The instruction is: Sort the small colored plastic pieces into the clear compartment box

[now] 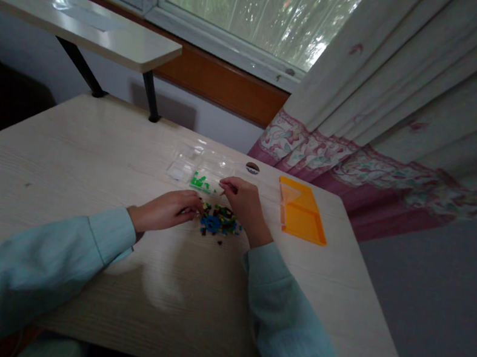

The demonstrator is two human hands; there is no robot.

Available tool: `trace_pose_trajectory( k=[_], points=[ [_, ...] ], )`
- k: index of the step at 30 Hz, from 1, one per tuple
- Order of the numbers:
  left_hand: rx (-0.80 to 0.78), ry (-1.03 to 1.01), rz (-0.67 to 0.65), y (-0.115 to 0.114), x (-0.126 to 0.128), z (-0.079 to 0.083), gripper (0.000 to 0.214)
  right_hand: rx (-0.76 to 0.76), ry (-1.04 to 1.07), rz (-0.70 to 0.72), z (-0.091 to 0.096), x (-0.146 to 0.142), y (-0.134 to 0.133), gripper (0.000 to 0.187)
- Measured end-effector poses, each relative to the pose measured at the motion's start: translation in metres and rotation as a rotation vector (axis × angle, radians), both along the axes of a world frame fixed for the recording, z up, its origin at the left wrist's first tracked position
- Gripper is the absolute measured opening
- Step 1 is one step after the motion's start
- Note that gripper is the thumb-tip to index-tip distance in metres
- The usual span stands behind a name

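A loose pile of tiny building bricks (214, 223) in blue, green, brown and yellow lies on the table. At its left edge, the bent fingers of my left hand (171, 210) are closed at the bricks; whatever they pinch is too small to tell. Just behind the pile stands a clear compartment tray (222, 164), with several bright green bricks (201, 182) in a front compartment. My right hand (243, 199) is over the tray's front edge, right of the green bricks. Its thumb and fingertips are pinched together, and I cannot make out what is between them.
An orange plastic case (303, 213) lies at the right of the table (82, 175). A round hole cover (252, 168) sits near the back edge. At the back left, a raised shelf (107, 32) stands on black legs. A curtain (367, 127) hangs behind the right side.
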State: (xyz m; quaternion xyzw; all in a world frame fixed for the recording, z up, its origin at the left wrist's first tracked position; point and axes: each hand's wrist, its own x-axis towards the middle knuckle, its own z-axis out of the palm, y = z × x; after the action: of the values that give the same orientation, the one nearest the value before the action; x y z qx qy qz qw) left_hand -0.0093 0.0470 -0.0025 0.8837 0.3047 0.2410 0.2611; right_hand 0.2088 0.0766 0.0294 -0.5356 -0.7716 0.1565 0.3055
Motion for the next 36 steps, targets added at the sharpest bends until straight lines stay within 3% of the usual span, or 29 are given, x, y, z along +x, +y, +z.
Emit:
trace_pose_trajectory(
  k=[17,20,25,36],
  points=[
    [-0.005,-0.026,0.007,0.001,-0.001,-0.004,0.018,-0.014,-0.022,0.037,0.012,0.004,-0.003,0.021],
    [-0.006,-0.034,0.005,0.001,-0.001,-0.005,0.017,-0.106,-0.077,0.117,0.020,0.007,-0.007,0.018],
    [0.005,-0.030,-0.016,0.001,-0.001,-0.007,0.018,-0.422,-0.254,0.284,0.029,0.006,-0.014,0.021],
    [0.006,0.000,-0.003,0.002,-0.002,-0.006,0.016,-0.428,-0.444,0.323,0.031,-0.009,-0.022,0.026]
  ],
)
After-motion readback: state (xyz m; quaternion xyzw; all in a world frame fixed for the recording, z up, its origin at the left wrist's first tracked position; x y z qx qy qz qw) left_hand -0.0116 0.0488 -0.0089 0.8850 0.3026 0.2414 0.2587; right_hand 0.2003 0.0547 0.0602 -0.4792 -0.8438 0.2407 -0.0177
